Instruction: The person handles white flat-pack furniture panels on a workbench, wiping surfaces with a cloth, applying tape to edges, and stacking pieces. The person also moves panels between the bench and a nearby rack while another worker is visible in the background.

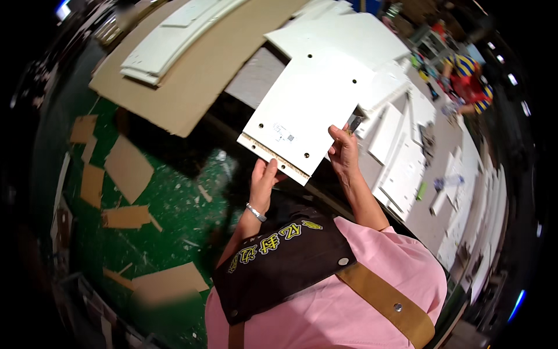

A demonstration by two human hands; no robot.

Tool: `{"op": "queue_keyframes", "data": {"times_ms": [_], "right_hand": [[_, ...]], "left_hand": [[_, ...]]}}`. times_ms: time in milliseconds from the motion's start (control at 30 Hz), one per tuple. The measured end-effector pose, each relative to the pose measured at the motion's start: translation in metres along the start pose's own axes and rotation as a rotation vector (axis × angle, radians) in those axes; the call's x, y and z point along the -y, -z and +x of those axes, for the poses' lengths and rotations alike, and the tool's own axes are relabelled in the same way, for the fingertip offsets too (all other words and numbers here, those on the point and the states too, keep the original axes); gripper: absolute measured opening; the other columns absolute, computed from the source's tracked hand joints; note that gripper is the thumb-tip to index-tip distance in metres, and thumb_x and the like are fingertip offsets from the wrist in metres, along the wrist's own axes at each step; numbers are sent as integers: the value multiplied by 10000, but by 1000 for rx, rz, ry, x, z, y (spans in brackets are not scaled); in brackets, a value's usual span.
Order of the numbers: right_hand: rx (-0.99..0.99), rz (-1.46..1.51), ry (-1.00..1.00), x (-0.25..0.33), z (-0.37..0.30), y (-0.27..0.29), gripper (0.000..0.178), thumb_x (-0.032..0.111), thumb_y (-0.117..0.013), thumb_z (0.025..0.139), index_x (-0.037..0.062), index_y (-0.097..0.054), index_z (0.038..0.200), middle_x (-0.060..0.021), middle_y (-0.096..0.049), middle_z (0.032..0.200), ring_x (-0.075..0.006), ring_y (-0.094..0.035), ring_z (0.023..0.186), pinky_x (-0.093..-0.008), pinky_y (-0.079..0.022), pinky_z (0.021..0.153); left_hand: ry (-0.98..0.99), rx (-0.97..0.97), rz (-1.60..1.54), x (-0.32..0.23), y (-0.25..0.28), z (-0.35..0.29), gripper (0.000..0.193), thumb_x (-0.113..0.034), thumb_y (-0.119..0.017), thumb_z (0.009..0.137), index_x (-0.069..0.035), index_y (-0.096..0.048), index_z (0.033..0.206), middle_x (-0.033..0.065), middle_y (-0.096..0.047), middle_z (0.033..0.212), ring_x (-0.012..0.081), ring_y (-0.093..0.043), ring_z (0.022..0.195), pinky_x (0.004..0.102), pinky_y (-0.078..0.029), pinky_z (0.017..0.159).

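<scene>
In front of me is a white furniture panel (305, 96) with several dark round holes and a small printed label. It is tilted, and its near edge shows a groove with bare chipboard. My left hand (264, 181) is closed on that near edge, thumb on top and fingers hidden beneath. Along the right edge, my right hand (344, 146) grips the panel near a corner hole. Just beyond its fingertips a small dark grey piece (355, 123) shows; whether the hand holds it, I cannot tell.
Brown board (192, 87) at the far left carries stacked white panels (174, 43). On the right, a worktable (427, 200) holds white strips (386, 134), a clear bottle (450, 181) and a green object (421, 191). Cardboard scraps (129, 168) litter the green floor. A person in striped sleeves (465, 81) works at far right.
</scene>
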State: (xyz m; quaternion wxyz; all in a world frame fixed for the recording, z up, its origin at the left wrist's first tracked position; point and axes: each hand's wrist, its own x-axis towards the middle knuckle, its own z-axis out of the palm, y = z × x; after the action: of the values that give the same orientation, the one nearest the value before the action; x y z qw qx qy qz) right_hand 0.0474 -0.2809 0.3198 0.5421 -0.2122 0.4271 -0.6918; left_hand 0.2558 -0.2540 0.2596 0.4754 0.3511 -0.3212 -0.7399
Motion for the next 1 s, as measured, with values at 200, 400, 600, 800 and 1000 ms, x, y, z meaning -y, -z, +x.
{"op": "queue_keyframes", "data": {"times_ms": [200,400,600,800,1000], "right_hand": [[245,40,-309,-110,91,-125,210,111,-621,841,22,-514,998,-7,-537,718,-48,-396,431,-183,-316,379],[470,-420,-347,-156,179,-266,434,270,-691,825,-2,-531,1122,3,-578,740,-30,-429,461,-179,-330,389],[385,-432,-289,-159,235,-318,487,213,-618,863,-12,-469,1268,-53,-684,959,-23,-381,450,-176,-335,407],[85,-384,-289,-175,239,-305,384,201,-604,867,9,-527,1191,-74,-685,919,-9,-414,474,-162,-320,401],[-156,-354,-308,-216,205,-314,345,156,-597,881,10,-526,1186,-108,-667,928,-10,-323,398,-167,-310,368]], "left_hand": [[-226,-205,-206,-98,101,54,456,-27,-449,926,24,-317,1360,122,-472,1297,192,-500,1141,345,-413,959],[-289,-349,-77,-214,212,129,499,-10,-410,892,50,-262,1365,161,-482,1267,229,-497,1142,350,-419,956],[-348,-336,-44,-290,329,208,445,-91,-436,931,12,-310,1346,136,-487,1267,242,-532,1131,365,-471,925],[-225,-292,-170,-323,419,285,417,-128,-426,959,11,-320,1339,138,-466,1312,271,-477,1206,419,-418,999],[-273,-276,11,-334,456,326,487,-158,-442,961,22,-270,1380,111,-404,1344,210,-427,1197,350,-380,978]]}}
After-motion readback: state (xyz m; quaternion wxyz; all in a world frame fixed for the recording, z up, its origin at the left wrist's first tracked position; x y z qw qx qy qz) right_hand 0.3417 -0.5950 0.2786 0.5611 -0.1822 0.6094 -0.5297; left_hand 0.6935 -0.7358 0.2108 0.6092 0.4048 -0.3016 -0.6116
